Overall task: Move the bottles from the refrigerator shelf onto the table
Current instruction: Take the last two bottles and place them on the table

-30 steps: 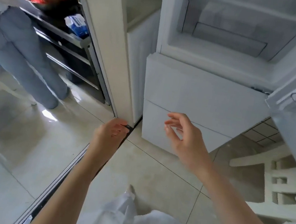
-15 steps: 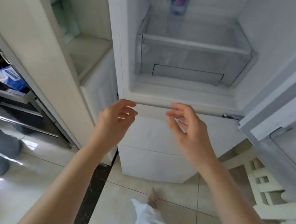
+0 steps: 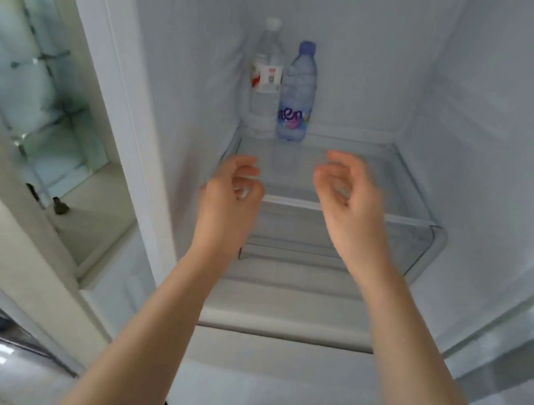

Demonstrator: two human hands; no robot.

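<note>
Two plastic water bottles stand upright side by side at the back left of a glass refrigerator shelf. The left bottle is clear with a white cap and a red-and-white label. The right bottle has a blue cap and a purple-lettered label. My left hand and my right hand are raised in front of the shelf, below the bottles and apart from them. Both hold nothing, with fingers loosely curled.
A clear plastic drawer sits under the glass shelf. The refrigerator's white walls close in on both sides. A pale cabinet panel stands at left, with a frosted glass pane beyond it. The open door's edge runs down the right.
The view has tilted up from the floor and lower drawers into the open refrigerator, bringing the two bottles into sight. Both hands rose towards the shelf, still holding nothing.
</note>
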